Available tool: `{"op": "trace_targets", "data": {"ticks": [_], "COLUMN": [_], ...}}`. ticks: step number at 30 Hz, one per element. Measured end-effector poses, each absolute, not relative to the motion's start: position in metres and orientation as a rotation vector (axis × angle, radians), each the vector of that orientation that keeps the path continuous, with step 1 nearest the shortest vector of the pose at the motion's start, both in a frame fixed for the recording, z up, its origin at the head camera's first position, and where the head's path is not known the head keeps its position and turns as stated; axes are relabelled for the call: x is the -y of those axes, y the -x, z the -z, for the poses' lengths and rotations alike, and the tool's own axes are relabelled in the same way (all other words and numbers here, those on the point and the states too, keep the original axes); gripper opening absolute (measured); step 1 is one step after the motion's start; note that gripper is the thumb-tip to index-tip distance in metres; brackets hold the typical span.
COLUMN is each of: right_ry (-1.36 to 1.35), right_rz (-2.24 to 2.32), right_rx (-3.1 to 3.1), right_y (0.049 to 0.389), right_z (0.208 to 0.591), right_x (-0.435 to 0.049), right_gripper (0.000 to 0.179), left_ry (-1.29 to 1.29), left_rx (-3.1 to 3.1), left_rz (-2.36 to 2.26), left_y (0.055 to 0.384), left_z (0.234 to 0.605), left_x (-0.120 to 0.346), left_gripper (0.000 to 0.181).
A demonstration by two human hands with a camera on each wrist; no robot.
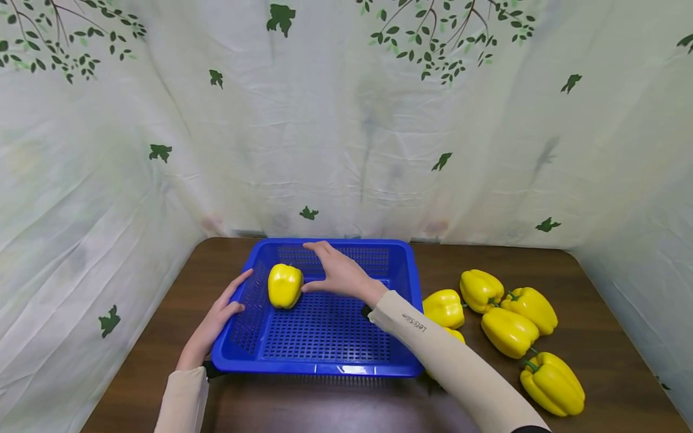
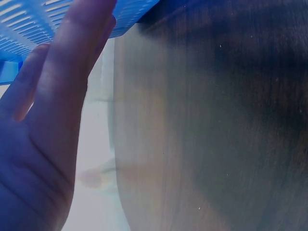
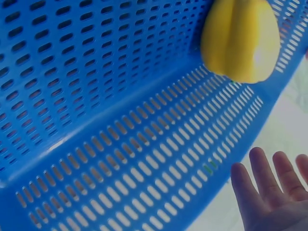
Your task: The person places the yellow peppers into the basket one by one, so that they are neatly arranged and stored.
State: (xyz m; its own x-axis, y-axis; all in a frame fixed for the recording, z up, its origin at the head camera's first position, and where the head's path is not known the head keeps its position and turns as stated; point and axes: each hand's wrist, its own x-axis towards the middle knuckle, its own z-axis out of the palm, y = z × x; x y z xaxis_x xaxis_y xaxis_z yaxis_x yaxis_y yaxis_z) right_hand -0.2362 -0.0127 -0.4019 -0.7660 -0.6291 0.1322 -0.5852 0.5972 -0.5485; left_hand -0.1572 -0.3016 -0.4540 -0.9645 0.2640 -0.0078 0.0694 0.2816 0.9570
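A blue plastic basket [image 1: 325,368] with slotted walls stands on the table. One yellow bell pepper [image 1: 285,286] sits inside it, toward the left; the right wrist view shows the same bell pepper [image 3: 240,41] near the wall. My right hand [image 1: 343,273] is over the basket just right of that pepper, thumb and fingers spread apart, holding nothing. Against the basket's left side rests my left hand [image 1: 216,319], its fingertips and thumb at the rim. In the left wrist view the left hand's fingers [image 2: 62,72] extend fairly straight along the slotted outer wall.
Right of the basket lie several more yellow bell peppers [image 1: 510,332], some partly hidden behind the right sleeve [image 1: 449,361]. The brown wooden table [image 1: 292,403] has its back edge near a pale curtain [image 1: 335,132] printed with leaves.
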Motion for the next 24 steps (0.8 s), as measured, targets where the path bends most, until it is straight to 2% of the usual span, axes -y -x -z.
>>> {"op": "trace_targets", "data": {"ticks": [24], "right_ry": [0.991], "right_rz": [1.193], "right_rx": [-2.683], "right_y": [0.213], "right_z": [0.386], "right_x": [-0.056], "right_gripper": [0.085], "left_ry": [-0.296], "left_rx": [-2.369], "left_rz": [-1.775], "left_y": [0.155], "left_z": [0.455], "left_x": [0.301], "left_gripper": [0.062]}}
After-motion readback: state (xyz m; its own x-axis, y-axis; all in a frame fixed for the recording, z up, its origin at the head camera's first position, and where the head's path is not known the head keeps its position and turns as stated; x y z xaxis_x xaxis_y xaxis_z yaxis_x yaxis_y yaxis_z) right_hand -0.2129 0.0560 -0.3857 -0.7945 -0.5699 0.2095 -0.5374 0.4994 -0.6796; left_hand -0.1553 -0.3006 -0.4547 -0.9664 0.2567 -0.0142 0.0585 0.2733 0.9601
